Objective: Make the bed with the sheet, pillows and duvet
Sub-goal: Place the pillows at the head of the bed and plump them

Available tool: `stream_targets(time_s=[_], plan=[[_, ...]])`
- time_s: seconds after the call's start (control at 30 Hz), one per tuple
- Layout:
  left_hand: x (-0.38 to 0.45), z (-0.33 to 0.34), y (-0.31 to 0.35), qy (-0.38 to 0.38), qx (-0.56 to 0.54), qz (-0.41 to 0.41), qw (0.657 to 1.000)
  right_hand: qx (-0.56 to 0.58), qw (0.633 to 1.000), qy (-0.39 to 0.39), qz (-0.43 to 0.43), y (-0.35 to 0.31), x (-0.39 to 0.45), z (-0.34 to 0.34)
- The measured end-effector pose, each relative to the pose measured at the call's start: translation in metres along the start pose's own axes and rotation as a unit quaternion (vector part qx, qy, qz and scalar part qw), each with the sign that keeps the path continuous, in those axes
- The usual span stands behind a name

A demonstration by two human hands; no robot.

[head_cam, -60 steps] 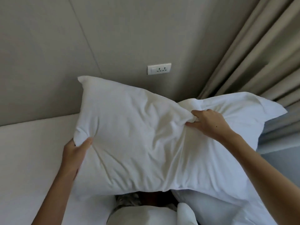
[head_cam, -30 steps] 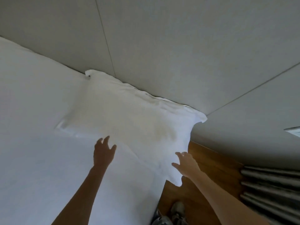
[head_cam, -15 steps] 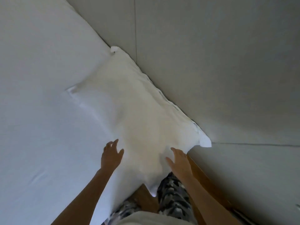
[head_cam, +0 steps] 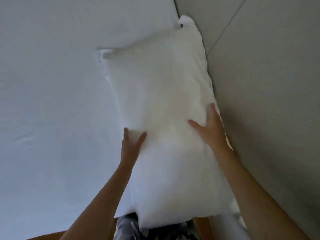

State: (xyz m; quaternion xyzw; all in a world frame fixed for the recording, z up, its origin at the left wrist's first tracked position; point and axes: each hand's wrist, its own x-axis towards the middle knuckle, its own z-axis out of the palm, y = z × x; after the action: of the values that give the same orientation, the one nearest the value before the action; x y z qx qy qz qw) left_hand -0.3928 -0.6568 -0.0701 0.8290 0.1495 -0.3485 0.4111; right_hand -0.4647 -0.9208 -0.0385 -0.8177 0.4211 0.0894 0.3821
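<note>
Your hands have moved up onto the pillow point(head_cam: 166, 108) since half a second ago. Your left hand point(head_cam: 129, 146) and right hand point(head_cam: 210, 129) lie flat and spread on it, gripping nothing. It lies on the sheet point(head_cam: 52, 101), against the wall point(head_cam: 268, 84).

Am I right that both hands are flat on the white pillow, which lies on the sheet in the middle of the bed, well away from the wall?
Not quite. The head view shows the left hand and right hand pressing flat on the pillow, which does lie on the sheet. But the pillow sits along the bed's edge, right against the wall, not mid-bed.
</note>
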Motion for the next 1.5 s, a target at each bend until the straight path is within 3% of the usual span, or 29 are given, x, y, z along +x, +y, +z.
stream_targets(time_s=[0.13, 0.27, 0.4, 0.57, 0.73, 0.8, 0.87, 0.93, 1.1, 1.23, 1.33, 1.4, 1.5], plan=[[0.058, 0.007, -0.011, 0.025, -0.115, -0.025, 0.993, 0.048, 0.998, 0.003, 0.048, 0.002, 0.043, 0.041], [0.068, 0.008, -0.012, 0.037, -0.179, 0.03, 0.983, 0.133, 0.99, -0.014, 0.046, -0.021, 0.071, 0.047], [0.053, 0.001, 0.024, 0.03, -0.236, 0.066, 0.969, 0.207, 0.977, 0.043, -0.044, -0.055, 0.055, 0.014], [0.042, -0.042, 0.087, 0.097, -0.238, 0.133, 0.957, 0.235, 0.953, 0.078, -0.176, -0.135, 0.048, -0.035], [0.103, -0.068, 0.134, 0.162, -0.198, 0.17, 0.952, 0.237, 0.937, 0.145, -0.211, -0.18, 0.107, -0.038], [0.15, -0.066, 0.136, 0.146, -0.146, 0.126, 0.97, 0.15, 0.961, 0.145, -0.183, -0.178, 0.146, -0.016], [0.182, -0.055, 0.119, 0.101, -0.048, 0.036, 0.993, -0.026, 0.988, 0.1, -0.115, -0.159, 0.176, 0.012], [0.191, -0.043, 0.091, 0.105, 0.002, -0.03, 0.994, -0.126, 0.988, 0.063, -0.07, -0.131, 0.181, 0.036], [0.154, -0.025, 0.019, 0.215, -0.045, -0.034, 0.975, -0.157, 0.962, 0.199, -0.103, -0.077, 0.144, 0.039], [0.127, -0.023, -0.024, 0.187, -0.053, -0.049, 0.98, -0.206, 0.951, 0.215, -0.081, -0.06, 0.125, 0.037], [0.12, -0.027, -0.027, 0.119, -0.126, -0.043, 0.984, -0.164, 0.977, 0.131, 0.024, -0.065, 0.135, 0.035], [0.115, -0.025, -0.021, 0.071, -0.186, -0.046, 0.979, -0.054, 0.989, 0.05, 0.124, -0.073, 0.141, 0.028], [0.112, -0.016, -0.005, 0.046, -0.166, 0.007, 0.985, 0.115, 0.988, 0.013, 0.102, -0.091, 0.139, 0.011]])
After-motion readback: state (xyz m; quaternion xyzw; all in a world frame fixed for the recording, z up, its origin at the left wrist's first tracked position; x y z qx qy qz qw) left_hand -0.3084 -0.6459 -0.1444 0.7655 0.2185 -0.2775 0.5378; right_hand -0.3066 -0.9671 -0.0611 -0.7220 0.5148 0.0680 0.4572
